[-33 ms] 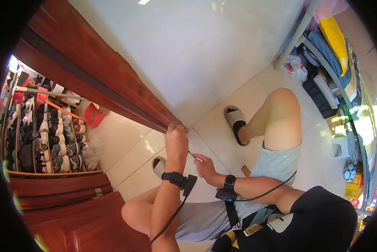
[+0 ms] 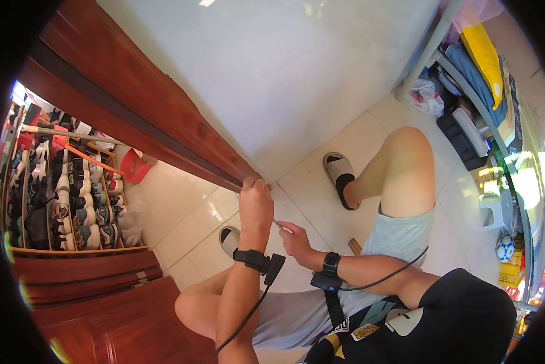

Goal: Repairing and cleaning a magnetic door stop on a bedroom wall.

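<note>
Low on the reddish-brown wooden door frame, my left hand is closed, its fingertips curled against the foot of the frame. Whether anything is pinched there is hidden by the hand itself. Just right of it and a little nearer to me, my right hand grips a slim metal tool with thumb and fingers. A thin shaft of that tool points up and left behind my left wrist. Its tip is out of sight, and too little of it shows to tell its exact kind.
A rack of shoes stands left, beyond the frame, beside a red dustpan. A brown door panel fills the lower left. At right are a black crate, a grey stool and a ball. A wooden piece lies by my thigh.
</note>
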`<state>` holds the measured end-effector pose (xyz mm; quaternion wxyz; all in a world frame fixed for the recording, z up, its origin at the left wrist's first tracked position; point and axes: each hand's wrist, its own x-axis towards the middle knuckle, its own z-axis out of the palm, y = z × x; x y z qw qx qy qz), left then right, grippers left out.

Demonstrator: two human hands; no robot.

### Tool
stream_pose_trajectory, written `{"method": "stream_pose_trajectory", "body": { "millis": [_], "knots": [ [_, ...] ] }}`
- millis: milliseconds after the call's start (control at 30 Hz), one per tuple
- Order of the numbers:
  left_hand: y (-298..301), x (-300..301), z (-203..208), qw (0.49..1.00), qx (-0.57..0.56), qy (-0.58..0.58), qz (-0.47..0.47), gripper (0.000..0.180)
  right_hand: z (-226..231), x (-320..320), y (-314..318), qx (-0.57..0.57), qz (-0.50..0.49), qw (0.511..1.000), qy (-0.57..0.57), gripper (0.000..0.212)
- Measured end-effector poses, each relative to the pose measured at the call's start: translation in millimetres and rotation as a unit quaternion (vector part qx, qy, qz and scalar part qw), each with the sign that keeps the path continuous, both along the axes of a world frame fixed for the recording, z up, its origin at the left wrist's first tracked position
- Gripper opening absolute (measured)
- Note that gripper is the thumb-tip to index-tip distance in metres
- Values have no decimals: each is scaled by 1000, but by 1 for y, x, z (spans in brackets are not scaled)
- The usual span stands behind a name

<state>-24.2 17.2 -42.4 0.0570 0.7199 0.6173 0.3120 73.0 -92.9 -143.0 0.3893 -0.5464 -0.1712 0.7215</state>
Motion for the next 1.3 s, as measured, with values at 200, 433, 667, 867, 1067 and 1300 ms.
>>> {"method": "stream_pose_trajectory", "body": {
  "millis": [200,433,667,867,1067,1300],
  "knots": [
    [2,11,66,981,161,-110,22,5,-12,4,-1,4,5,1000,-8,36],
    [23,-16,68,948,289,-82,102,6,-4,-4,-8,-15,35,999,1,36],
    [15,-22,-3,997,63,12,33,4,-7,-1,-7,-2,40,999,-12,38],
    [-1,7,-17,999,-10,-45,-25,6,-7,0,-3,10,47,999,-18,38],
    [8,11,81,960,249,-117,48,13,-13,0,-3,-5,46,999,-25,38],
    [27,-13,97,932,337,-44,123,10,-17,-7,-10,5,57,998,-24,39]
  ]
}}
